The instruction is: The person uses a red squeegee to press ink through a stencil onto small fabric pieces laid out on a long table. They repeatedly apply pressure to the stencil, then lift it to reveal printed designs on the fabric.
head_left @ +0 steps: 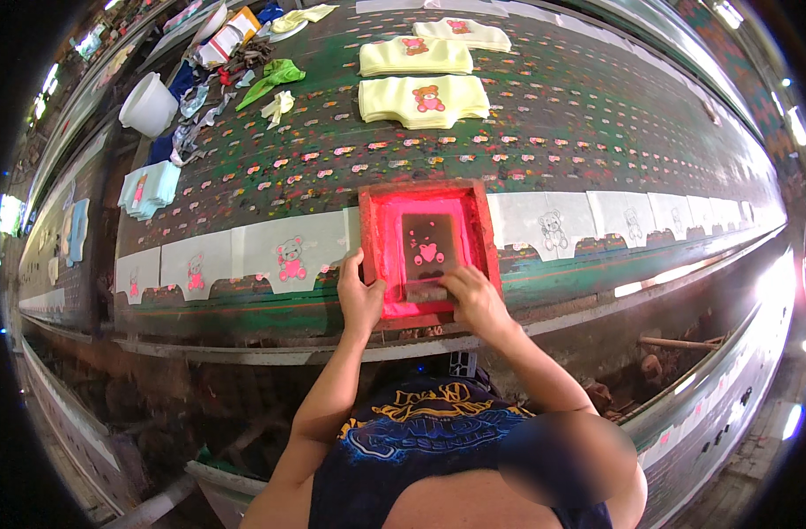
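Observation:
A red-stained screen-printing frame (pixel 486 234) lies flat over a row of pale fabric pieces on the long table. Pink ink rings its dark mesh (pixel 427 231), where small heart and bow shapes show. My left hand (pixel 360 300) grips the frame's left bar near the lower corner. In my right hand (pixel 475 300) is a squeegee (pixel 427 291), its blade resting on the mesh near the lower end. The fabric left of the frame, such as this piece (pixel 290 256), bears bears with pink parts; the piece to the right (pixel 554 227) has only a dark bear outline.
Stacks of yellow fabric with brown bears (pixel 420 104) lie farther back. At the left are a light-blue fabric stack (pixel 149 189), a white bucket (pixel 149 106), a green cloth (pixel 273 81) and crumpled rags. A pale rail (pixel 271 353) runs along the table's near edge.

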Demonstrator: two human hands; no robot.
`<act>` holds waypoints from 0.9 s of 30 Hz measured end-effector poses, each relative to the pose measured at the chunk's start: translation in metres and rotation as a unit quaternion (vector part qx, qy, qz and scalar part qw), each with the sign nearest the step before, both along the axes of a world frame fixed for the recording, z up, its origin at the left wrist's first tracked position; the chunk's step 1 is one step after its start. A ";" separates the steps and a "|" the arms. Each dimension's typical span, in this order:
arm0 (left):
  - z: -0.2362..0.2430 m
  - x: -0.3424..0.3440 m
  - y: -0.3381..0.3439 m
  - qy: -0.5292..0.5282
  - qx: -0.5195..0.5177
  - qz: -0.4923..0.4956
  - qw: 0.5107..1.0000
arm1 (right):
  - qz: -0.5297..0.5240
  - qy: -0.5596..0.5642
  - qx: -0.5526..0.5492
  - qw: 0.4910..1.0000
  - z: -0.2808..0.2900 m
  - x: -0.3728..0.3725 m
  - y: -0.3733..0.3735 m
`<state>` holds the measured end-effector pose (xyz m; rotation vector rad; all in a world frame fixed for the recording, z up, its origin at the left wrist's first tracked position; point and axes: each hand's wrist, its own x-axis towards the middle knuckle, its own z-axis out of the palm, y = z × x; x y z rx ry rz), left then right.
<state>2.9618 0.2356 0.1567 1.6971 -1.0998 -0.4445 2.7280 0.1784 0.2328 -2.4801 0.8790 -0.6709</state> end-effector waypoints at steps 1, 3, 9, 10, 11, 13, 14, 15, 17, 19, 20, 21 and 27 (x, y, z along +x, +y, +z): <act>-0.003 0.000 -0.001 0.009 -0.004 0.000 1.000 | -0.005 -0.004 0.016 1.000 0.001 -0.003 0.011; -0.006 0.001 -0.001 0.031 -0.006 -0.002 0.999 | -0.001 0.010 0.012 1.000 0.005 -0.006 0.019; -0.015 0.004 -0.001 0.092 -0.015 -0.009 0.996 | -0.003 -0.006 0.062 0.998 0.025 -0.026 0.023; -0.014 0.003 -0.002 0.097 -0.012 -0.008 0.995 | -0.021 -0.021 0.063 0.998 0.027 -0.029 0.023; -0.013 0.002 -0.002 0.102 -0.008 -0.005 0.995 | -0.111 -0.030 0.040 0.993 0.022 -0.033 0.021; -0.015 0.004 -0.002 0.112 -0.001 -0.009 0.994 | -0.290 -0.048 -0.008 0.956 0.002 -0.040 0.015; -0.013 0.004 -0.002 0.115 0.003 -0.008 0.993 | -0.331 -0.041 -0.019 0.943 -0.005 -0.044 0.012; -0.009 0.002 -0.002 0.118 0.008 -0.007 0.993 | -0.330 -0.035 0.045 0.942 -0.013 -0.048 0.010; 0.000 -0.002 -0.003 0.162 -0.009 -0.013 0.987 | -0.325 -0.025 0.170 0.930 -0.028 -0.057 0.007; 0.012 -0.008 -0.003 0.205 -0.025 -0.018 0.978 | -0.330 -0.042 0.163 0.929 -0.021 -0.058 0.009; 0.016 -0.014 -0.005 0.177 -0.025 -0.012 0.984 | -0.334 -0.052 0.175 0.925 -0.018 -0.064 0.007; 0.020 -0.025 -0.008 0.175 -0.028 -0.010 0.984 | -0.338 -0.061 0.186 0.921 -0.013 -0.072 0.004; 0.014 -0.119 -0.047 0.157 -0.062 -0.024 0.985 | -0.364 -0.072 0.173 0.912 -0.004 -0.166 -0.028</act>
